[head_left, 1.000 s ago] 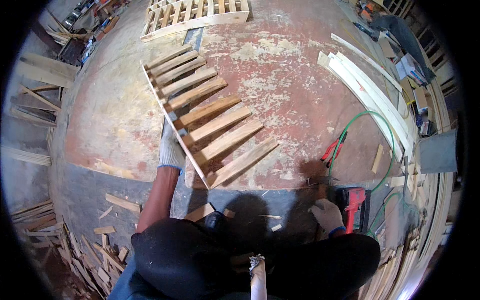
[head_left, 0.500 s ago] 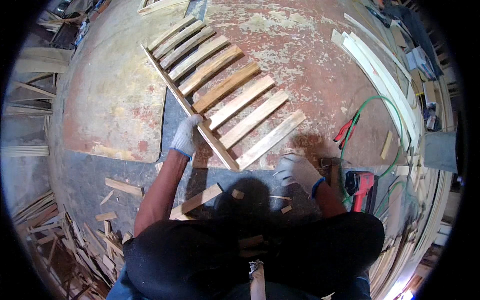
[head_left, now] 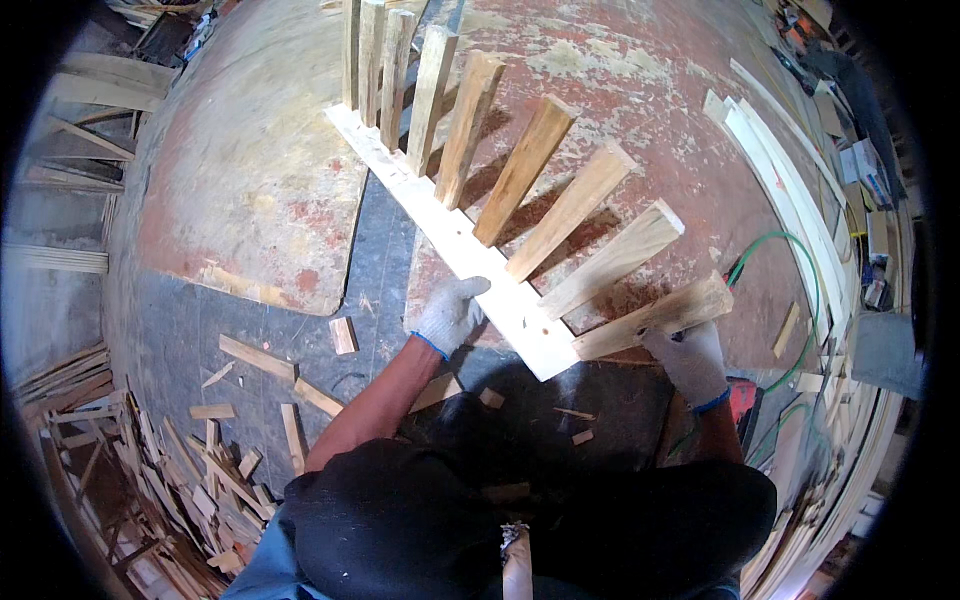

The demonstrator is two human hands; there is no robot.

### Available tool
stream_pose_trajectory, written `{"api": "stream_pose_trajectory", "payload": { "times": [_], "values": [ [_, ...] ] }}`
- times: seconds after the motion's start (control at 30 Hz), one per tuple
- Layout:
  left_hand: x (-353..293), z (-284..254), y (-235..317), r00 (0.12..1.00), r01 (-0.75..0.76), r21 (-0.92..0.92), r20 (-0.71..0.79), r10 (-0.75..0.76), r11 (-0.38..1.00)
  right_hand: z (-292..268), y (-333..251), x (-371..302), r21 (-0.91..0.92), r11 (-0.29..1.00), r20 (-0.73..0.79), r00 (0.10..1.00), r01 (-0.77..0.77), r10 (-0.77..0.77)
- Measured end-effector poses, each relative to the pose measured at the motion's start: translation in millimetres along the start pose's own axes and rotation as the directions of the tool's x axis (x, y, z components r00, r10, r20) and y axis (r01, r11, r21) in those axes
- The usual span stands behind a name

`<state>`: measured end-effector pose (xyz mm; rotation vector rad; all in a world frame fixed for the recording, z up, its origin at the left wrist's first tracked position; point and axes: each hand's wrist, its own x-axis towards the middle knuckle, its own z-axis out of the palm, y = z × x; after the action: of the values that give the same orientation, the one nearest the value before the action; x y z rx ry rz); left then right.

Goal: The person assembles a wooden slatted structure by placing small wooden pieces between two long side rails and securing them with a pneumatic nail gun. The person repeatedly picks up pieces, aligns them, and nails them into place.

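A long pale board [head_left: 430,215] runs slantwise in front of me, with several wooden slats [head_left: 525,170] standing up from it in a row like comb teeth. My left hand [head_left: 452,316], in a whitish work glove with a blue cuff, grips the near edge of the board, its thumb over the face. At the near right end, my right hand [head_left: 692,362], gloved alike, is closed around the last slat [head_left: 655,316]; part of its fingers is hidden behind the wood. Beside my right wrist lies a red nail gun [head_left: 742,400], mostly covered by the forearm.
A green air hose [head_left: 818,268] curves over the floor at right. Long pale boards [head_left: 785,180] lie beyond it. Wood offcuts [head_left: 258,358] are scattered at left, beside a heap of scrap sticks [head_left: 200,480]. A worn panel [head_left: 240,220] covers the floor at far left.
The slatted piece has tipped up, so its slats rise from the floor and the board's broad face shows. My right hand has moved from beside the piece to grip the end slat.
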<state>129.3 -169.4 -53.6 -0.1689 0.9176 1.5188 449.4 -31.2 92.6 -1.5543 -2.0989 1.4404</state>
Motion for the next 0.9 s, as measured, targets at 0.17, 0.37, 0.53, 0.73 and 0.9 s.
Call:
{"api": "stream_pose_trajectory", "payload": {
  "times": [0.17, 0.37, 0.53, 0.73, 0.9],
  "values": [
    [-1.9, 15.5, 1.6, 0.994, -0.085, 0.154, -0.054, 0.095, 0.984, 8.2, -5.8, -13.1, 0.093, 0.992, -0.081, 0.993, 0.091, -0.083],
    [28.9, 46.8, 6.4, 0.993, -0.027, 0.246, 0.117, -0.003, 0.969, -11.1, 18.0, -49.1, -0.033, 0.974, 0.022, 0.974, 0.225, -0.224],
    [58.5, 80.4, 36.6, 0.998, 0.021, 0.785, 0.022, -0.062, 0.619, -24.0, -26.1, -61.2, 0.005, 0.992, 0.222, 0.968, 0.122, -0.12],
    [86.6, 105.1, 34.9, 0.948, -0.132, 0.989, 0.107, 0.3, 0.067, 20.2, -12.7, -13.4, 0.258, 0.902, 0.581, 0.69, 0.345, -0.431],
    [86.1, 72.7, 46.4, 0.723, -0.339, 0.92, 0.388, 0.572, -0.196, 98.4, 40.9, 3.5, 0.049, 0.793, 0.505, 0.67, 0.607, -0.544]
  ]
}}
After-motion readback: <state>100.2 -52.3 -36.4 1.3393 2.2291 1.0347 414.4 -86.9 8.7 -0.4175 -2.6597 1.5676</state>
